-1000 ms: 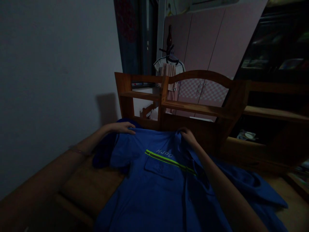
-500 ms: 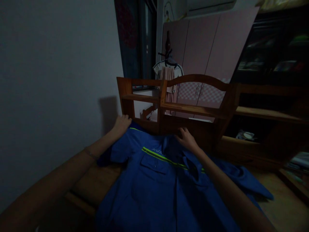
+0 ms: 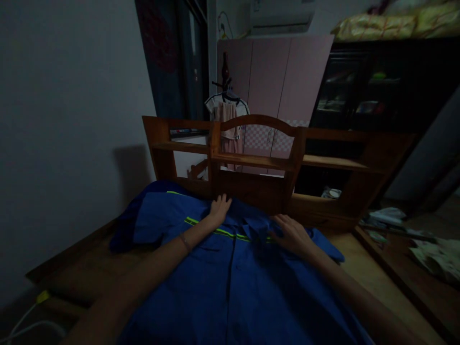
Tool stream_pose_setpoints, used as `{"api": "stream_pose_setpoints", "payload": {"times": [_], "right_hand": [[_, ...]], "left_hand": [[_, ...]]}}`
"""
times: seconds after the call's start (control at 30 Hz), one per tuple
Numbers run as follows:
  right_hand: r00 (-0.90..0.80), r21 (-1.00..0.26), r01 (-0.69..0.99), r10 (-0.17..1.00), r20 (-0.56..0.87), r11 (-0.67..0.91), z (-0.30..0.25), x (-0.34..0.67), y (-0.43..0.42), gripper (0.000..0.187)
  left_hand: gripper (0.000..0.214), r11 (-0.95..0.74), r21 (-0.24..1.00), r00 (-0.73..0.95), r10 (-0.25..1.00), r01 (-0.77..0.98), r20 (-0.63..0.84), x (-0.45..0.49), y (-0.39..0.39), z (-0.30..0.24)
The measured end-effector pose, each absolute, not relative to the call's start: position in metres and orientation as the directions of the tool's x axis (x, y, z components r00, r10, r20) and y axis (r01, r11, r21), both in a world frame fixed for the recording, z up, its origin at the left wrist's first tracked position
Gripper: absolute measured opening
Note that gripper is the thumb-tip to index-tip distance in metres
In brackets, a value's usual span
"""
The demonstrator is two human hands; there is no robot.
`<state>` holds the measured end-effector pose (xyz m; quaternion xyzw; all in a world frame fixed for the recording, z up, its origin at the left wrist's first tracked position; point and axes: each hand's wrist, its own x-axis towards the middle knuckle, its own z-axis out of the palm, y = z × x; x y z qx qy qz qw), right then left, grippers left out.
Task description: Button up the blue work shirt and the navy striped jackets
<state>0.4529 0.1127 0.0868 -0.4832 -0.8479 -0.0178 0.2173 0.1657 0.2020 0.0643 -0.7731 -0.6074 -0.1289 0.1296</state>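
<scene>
A blue work shirt with a yellow-green reflective stripe lies spread face up on a wooden bed platform. My left hand lies flat and open on the shirt's upper chest near the collar. My right hand rests open, fingers spread, on the right chest just below the stripe. Neither hand holds anything. The shirt's left sleeve spreads toward the wall.
A wooden headboard with shelves stands right behind the shirt. Beyond it, clothes hang on a stand before pink wardrobe doors. A dark cabinet is at right. Crumpled cloth lies at far right. A white cable runs at lower left.
My left hand has moved from the shirt's left shoulder to its collar area. My right hand has slid down from the collar onto the right chest. The view has shifted rightward.
</scene>
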Motion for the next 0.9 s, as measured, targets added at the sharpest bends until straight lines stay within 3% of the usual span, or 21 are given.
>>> {"api": "stream_pose_setpoints", "payload": {"times": [0.13, 0.27, 0.33, 0.4, 0.5, 0.57, 0.7, 0.8, 0.9], "right_hand": [[-0.418, -0.11, 0.862, 0.818, 0.395, 0.494, 0.07, 0.407, 0.112, 0.052], [-0.306, -0.218, 0.887, 0.872, 0.381, 0.406, 0.046, 0.372, 0.134, 0.025], [-0.233, -0.293, 0.886, 0.892, 0.387, 0.358, 0.036, 0.37, 0.145, 0.02], [-0.147, -0.392, 0.867, 0.909, 0.389, 0.308, 0.028, 0.376, 0.155, 0.02], [-0.028, -0.556, 0.795, 0.93, 0.367, 0.244, 0.021, 0.394, 0.17, 0.028], [0.005, -0.656, 0.722, 0.946, 0.324, 0.221, 0.02, 0.408, 0.18, 0.034], [-0.071, -0.806, 0.557, 0.979, 0.192, 0.198, 0.022, 0.431, 0.194, 0.045], [-0.128, -0.873, 0.458, 0.984, 0.124, 0.17, 0.024, 0.442, 0.193, 0.049], [-0.145, -0.907, 0.405, 0.988, 0.055, 0.11, 0.025, 0.449, 0.189, 0.053]], "left_hand": [[0.06, -0.202, -0.038, 0.201, 0.905, 0.979, 0.374, 0.17, 0.211, 0.059], [0.047, -0.181, -0.01, 0.167, 0.884, 0.983, 0.438, 0.161, 0.206, 0.056], [0.039, -0.198, 0.025, 0.162, 0.865, 0.98, 0.476, 0.152, 0.201, 0.051], [0.032, -0.235, 0.141, 0.126, 0.837, 0.962, 0.533, 0.143, 0.197, 0.043], [0.025, -0.303, 0.408, 0.016, 0.819, 0.861, 0.574, 0.131, 0.198, 0.033], [0.026, -0.365, 0.544, 0.033, 0.851, 0.756, 0.524, 0.125, 0.2, 0.031], [0.027, -0.438, 0.706, 0.313, 0.898, 0.556, 0.31, 0.115, 0.207, 0.034], [0.027, -0.38, 0.739, 0.398, 0.902, 0.557, 0.164, 0.107, 0.208, 0.034], [0.045, -0.303, 0.748, 0.348, 0.932, 0.591, 0.103, 0.102, 0.207, 0.031]]}}
